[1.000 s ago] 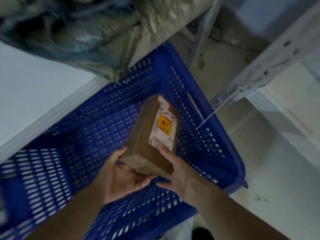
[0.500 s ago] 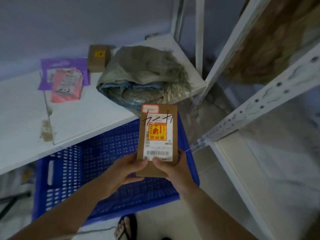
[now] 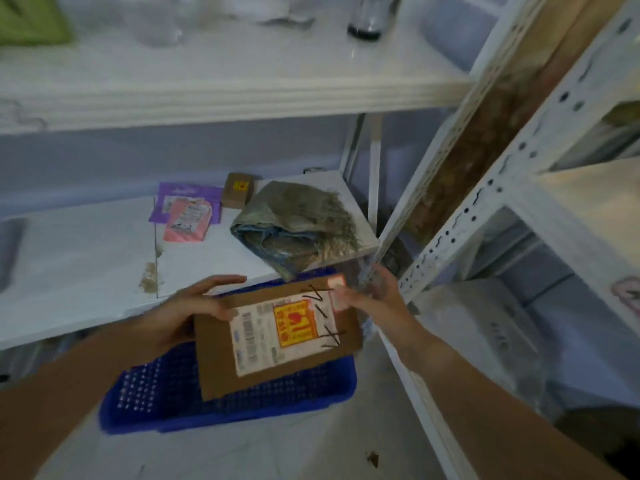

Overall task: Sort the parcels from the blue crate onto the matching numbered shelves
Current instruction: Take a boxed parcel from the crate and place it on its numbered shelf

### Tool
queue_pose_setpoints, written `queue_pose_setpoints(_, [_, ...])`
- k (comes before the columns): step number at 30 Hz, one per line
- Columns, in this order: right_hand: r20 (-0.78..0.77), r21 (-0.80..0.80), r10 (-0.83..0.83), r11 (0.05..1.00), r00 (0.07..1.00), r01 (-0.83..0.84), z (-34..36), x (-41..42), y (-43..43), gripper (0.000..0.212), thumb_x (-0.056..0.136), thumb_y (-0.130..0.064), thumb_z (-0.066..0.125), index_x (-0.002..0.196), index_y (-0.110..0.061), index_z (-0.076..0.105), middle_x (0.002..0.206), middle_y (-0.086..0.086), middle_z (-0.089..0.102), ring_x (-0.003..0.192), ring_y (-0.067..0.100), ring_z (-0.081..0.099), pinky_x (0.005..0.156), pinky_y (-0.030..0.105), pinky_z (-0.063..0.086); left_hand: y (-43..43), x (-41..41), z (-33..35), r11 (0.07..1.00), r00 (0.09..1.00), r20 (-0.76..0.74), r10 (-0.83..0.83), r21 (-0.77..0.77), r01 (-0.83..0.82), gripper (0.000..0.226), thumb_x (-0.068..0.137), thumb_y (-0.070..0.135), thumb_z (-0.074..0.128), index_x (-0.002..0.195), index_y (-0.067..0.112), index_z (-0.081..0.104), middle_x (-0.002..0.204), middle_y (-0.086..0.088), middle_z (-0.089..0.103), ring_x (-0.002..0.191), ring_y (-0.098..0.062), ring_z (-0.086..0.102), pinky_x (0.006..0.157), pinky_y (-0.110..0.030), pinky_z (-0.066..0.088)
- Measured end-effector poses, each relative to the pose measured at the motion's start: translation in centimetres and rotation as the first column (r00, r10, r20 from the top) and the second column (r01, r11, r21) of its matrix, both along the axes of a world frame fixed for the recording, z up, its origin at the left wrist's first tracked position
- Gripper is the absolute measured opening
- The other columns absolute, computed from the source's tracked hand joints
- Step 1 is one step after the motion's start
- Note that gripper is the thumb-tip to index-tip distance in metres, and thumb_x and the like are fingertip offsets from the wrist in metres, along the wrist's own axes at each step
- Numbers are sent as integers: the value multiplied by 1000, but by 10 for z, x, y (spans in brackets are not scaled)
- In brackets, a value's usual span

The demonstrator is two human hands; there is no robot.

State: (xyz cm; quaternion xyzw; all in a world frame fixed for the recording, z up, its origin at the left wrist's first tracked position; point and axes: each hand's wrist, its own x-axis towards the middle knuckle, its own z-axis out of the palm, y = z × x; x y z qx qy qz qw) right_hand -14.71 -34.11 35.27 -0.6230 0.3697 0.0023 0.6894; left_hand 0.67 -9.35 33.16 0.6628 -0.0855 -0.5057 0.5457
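Above the blue crate (image 3: 263,401), we see the parcel (image 3: 277,337) lying crosswise: left hand (image 3: 192,311) grips its left end; right hand (image 3: 377,299) meets the other, grip unclear.

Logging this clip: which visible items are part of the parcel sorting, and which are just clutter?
Job: cardboard parcel gripped by left hand and right hand, blue crate, lower shelf, pink parcel, purple parcel, small box.
Clutter: folded sack, bottle, green item.

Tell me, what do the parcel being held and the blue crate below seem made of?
Parcel: probably cardboard, by its flat matte brown face and sharp edges, with a printed paper label stuck on. Blue crate: likely moulded plastic, by its uniform colour and grid of holes.
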Motion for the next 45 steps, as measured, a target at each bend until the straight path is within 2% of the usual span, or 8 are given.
queue_pose_setpoints(3, [-70,88,245,967,967,-239,54,-17,17,64,76,-34,73,134,-29,47,122,-3,66,93,7,67,62,16,53,22,-1,64,993,993,79,-92,-71,98,70,47,28,79,113,40,59,111,-10,69,104,-32,65,85,-44,51])
queue_pose_setpoints(10, [122,273,325,897,938,-347,153,-63,83,54,80,-47,67,129,-27,56,125,9,66,117,31,61,96,48,51,72,-41,189,899,939,146,313,-365,-243,67,68,52,70,127,26,52,107,-7,69,82,-17,71,59,-28,56])
queue_pose_setpoints(17, [406,299,31,940,913,-165,259,-121,140,59,76,-39,72,131,-26,54,121,7,68,109,26,66,81,40,57,101,-123,279,764,878,-78,472,-461,-451,68,69,69,51,120,25,57,120,-9,62,116,-27,55,99,-54,39])
queue_pose_setpoints(22, [625,268,-127,961,771,-59,338,-150,176,71,72,-48,72,135,-29,46,124,4,67,115,27,62,100,45,49,62,-214,354,831,996,83,30,-556,21,96,49,46,88,133,36,43,130,-1,58,122,-27,52,103,-55,39])
queue_pose_setpoints(27, [720,49,-71,997,690,52,429,-193,175,63,75,-47,71,133,-29,51,121,-1,68,106,16,68,79,29,57,35,-243,446,740,903,387,188,-660,129,62,81,-4,62,135,23,48,115,4,68,99,-12,68,77,-24,55])
queue_pose_setpoints(34, [793,-103,-89,955,602,277,535,-263,159,76,60,-45,81,128,-27,53,119,0,69,111,22,64,102,43,46,-4,-301,546,497,922,387,25,-805,325,44,80,24,65,123,19,60,121,-4,66,115,-17,61,94,-26,51])
queue_pose_setpoints(39, [858,-320,-80,688,507,651,581,-319,137,55,85,-36,66,133,-35,39,131,-2,57,118,18,56,104,42,44,-29,-336,595,447,867,481,129,-809,382,43,82,27,63,124,22,59,116,0,69,110,-13,63,83,-20,53])
queue_pose_setpoints(45, [753,-651,88,245,653,718,607,-389,109,48,94,-57,33,139,-39,39,127,-21,59,118,-1,54,94,12,45,-77,-411,630,474,600,652,464,-754,454,38,84,52,50,118,36,54,123,10,52,106,-5,57,81,-10,49])
